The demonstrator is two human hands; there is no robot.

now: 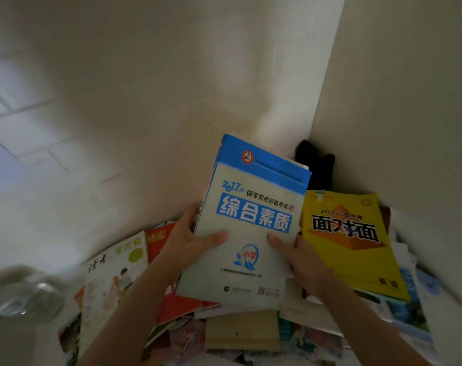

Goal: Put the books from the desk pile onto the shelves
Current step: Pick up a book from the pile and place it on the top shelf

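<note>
A thick blue-and-white book (253, 207) is lifted above the desk pile, its cover facing me. My left hand (190, 239) grips its left edge, thumb across the cover. My right hand (295, 256) holds its right side, thumb on the cover. Below lies the pile of books: a yellow book (356, 249) to the right, a pale magazine (111, 281) and a red book (177, 305) to the left, a tan book (240, 331) at the bottom. No shelf is in view.
A white tiled wall (119, 101) rises behind the pile and meets a plain white panel (409, 101) in a corner on the right. A dark object (317, 165) sits in that corner. A blurred clear glass object (26, 291) is at the lower left.
</note>
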